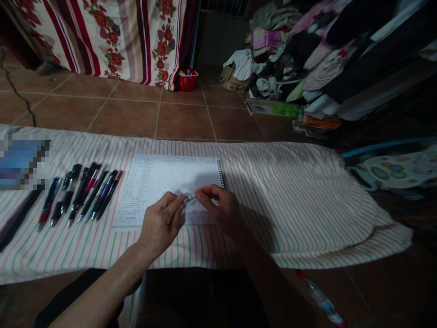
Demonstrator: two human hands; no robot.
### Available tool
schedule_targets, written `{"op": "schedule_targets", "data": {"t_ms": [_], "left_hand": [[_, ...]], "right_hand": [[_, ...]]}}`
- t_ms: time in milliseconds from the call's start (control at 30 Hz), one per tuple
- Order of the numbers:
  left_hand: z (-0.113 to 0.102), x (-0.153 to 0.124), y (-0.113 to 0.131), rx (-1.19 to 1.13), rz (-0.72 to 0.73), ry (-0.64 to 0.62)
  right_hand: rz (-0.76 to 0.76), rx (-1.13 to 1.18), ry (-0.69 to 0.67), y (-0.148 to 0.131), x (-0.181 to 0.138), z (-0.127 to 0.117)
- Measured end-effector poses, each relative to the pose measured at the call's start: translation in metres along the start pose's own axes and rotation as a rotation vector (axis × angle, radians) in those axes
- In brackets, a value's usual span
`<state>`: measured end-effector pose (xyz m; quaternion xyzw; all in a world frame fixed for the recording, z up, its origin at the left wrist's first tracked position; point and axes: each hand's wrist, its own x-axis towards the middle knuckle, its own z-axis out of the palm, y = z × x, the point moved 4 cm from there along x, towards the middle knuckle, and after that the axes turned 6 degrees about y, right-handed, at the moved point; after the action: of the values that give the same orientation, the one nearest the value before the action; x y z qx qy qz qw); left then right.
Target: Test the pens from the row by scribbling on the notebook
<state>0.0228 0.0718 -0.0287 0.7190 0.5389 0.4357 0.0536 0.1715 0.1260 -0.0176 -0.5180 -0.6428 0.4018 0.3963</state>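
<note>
On the striped-cloth worktop [297, 196], our left hand [161, 218] and right hand [223, 207] pinch a small pale piece [190, 197] in narrowed fingers over a notebook [167, 175] near the front edge, its handling seemingly unfinished, while pens [78, 200] already lie in a row toward the left edge.

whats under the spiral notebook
The spiral notebook lies on the striped cloth, which shows around it. Anything else directly beneath is covered and can't be seen; the left hand and right hand also hide parts of its near edge.
</note>
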Motion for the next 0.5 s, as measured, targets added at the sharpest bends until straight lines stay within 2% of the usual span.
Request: {"op": "schedule_targets", "data": {"t_ms": [100,267,500], "left_hand": [[0.003,0.001,0.001,0.038,-0.007,0.007],[0.003,0.008,0.005,-0.012,-0.033,-0.003],[0.007,0.008,0.011,0.129,-0.033,-0.013]], "right_hand": [[0.013,0.041,0.028,0.003,0.001,0.0],[0.088,0.157,-0.032,0.013,0.004,0.0],[0.064,0.127,0.04,0.009,0.003,-0.002]]}}
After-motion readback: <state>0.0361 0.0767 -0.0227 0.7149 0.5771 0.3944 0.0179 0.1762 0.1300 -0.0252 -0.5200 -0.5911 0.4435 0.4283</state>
